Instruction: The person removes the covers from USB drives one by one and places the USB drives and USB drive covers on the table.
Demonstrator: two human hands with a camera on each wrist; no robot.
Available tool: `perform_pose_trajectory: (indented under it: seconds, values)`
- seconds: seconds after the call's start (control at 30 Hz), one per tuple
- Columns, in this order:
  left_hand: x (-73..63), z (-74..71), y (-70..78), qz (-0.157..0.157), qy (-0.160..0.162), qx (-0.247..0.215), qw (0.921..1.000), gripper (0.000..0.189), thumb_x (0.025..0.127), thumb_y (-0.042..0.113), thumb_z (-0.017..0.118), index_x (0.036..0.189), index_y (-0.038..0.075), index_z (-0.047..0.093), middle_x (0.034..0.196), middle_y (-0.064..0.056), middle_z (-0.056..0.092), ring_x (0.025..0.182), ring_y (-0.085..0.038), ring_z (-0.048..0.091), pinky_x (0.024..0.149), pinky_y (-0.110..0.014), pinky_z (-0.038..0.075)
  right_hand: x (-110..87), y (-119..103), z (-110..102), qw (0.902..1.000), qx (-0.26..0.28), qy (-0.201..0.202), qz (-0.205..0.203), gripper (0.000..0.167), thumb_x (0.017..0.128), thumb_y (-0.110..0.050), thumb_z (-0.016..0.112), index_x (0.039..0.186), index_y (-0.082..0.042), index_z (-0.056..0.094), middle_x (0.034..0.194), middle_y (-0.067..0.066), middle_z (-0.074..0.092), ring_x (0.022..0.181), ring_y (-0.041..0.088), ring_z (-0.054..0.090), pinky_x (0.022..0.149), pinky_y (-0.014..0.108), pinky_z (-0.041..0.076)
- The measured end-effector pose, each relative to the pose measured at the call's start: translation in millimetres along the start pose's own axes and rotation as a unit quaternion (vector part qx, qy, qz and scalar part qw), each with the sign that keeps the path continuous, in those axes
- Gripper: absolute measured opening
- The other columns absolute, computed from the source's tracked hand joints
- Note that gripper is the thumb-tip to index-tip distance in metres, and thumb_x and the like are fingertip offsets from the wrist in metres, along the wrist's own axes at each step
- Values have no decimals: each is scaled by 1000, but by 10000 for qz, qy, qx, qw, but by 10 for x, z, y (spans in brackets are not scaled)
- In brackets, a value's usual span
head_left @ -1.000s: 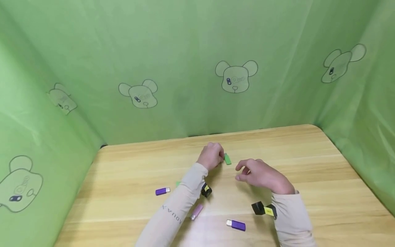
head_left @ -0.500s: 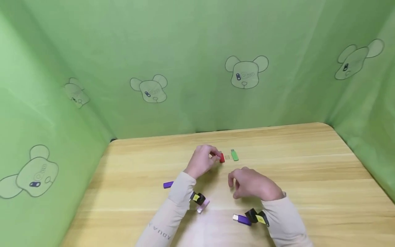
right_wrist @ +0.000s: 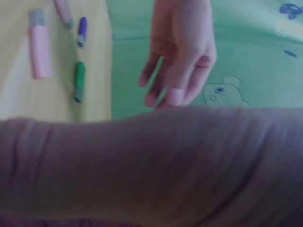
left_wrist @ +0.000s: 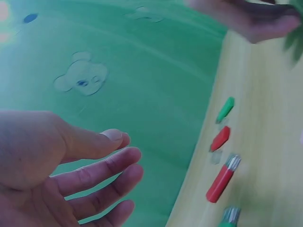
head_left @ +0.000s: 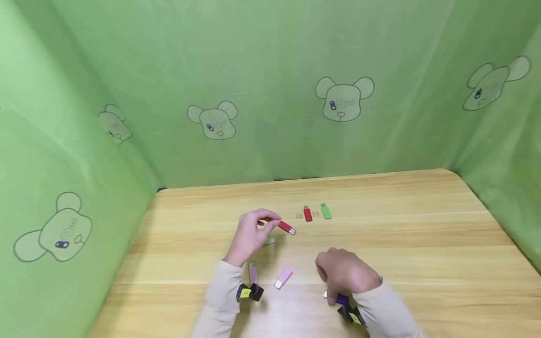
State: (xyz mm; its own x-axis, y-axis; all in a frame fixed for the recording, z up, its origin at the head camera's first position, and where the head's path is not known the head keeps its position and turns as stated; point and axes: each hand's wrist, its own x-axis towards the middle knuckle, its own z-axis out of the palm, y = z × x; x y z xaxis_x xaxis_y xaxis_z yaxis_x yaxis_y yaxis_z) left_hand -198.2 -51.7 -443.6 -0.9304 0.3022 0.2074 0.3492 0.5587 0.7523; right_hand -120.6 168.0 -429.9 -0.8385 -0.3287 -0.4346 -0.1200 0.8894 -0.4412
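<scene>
My left hand [head_left: 249, 234] hovers above the table, its fingertips close to a red USB stick [head_left: 286, 227] with a metal plug. In the left wrist view that red USB stick [left_wrist: 220, 179] lies on the wood, apart from my left hand [left_wrist: 90, 175], whose fingers hold nothing. Partly behind the same hand is a green USB stick [head_left: 268, 241]. My right hand [head_left: 348, 272] hangs over a purple USB stick [head_left: 342, 299], its thumb overlapping it; contact is unclear. A close, dark arm or hand hides the lower half of the right wrist view.
Farther back lie another red USB stick [head_left: 307, 214], a green USB stick [head_left: 326, 211] and small clear pieces [head_left: 298, 216]. Two pink USB sticks [head_left: 284, 277] lie nearer. Green cloth walls [head_left: 270, 94] enclose the wooden table [head_left: 422, 225].
My left hand has come off the far red USB stick, leaving it on the table, and moved left and nearer. The right hand has drawn nearer too, over the purple stick. The head view has shifted slightly.
</scene>
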Motion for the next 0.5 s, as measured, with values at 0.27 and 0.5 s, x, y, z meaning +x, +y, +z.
perform_pose_trajectory:
  seconds: [0.27,0.5]
  values:
    - [-57,-156,-76,94,265,-239,9993,13,91,15,68,102,14,74,101,-1,75,90,-15,68,83,-34,58,79,-44,138,9972,-736,137,4,42,46,12,80,68,-9,51,68,6,51,67,24,49,59,37,48]
    - [-82,-206,-112,100,289,-352,9989,12,91,14,68,101,15,74,99,0,75,89,-13,68,83,-32,58,90,-20,102,9992,-340,140,-131,35,56,9,77,67,-11,50,67,4,51,66,21,48,56,31,41]
